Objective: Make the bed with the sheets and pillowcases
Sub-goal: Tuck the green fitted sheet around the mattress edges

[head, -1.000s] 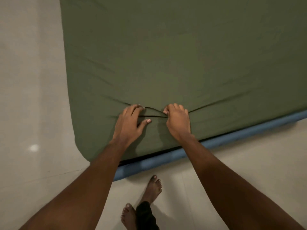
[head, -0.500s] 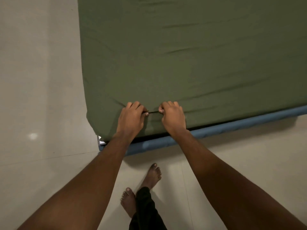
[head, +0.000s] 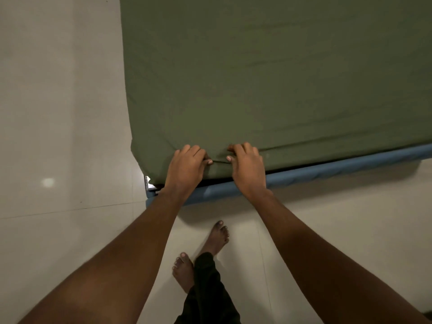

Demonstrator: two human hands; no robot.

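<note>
A green sheet (head: 268,78) is spread over the bed and fills the upper part of the view. It is drawn flat, and only faint creases are seen across it. Its near edge is hung over the bed's side, and a blue band (head: 339,168) of the bed is left showing beneath it, running off to the right. The sheet's near-left corner is wrapped round the bed corner, and just below it a small pale piece (head: 147,183) is exposed, possibly frame metal.

The sheet is grasped at its near edge, close to that corner, by both hands. The left hand (head: 187,167) is laid knuckles-up on the edge, its fingers curled into the cloth and its thumb pressed against it. The right hand (head: 249,169) is set just beside it, and cloth is pinched there between thumb and curled fingers. A short fold of sheet is held between the two thumbs.

Two bare feet (head: 217,237) are planted on the pale tiled floor (head: 58,113) near the bed, one ahead of the other, and a dark trouser leg (head: 205,288) is seen above them. A spot of light (head: 48,182) is reflected on the floor at the left
</note>
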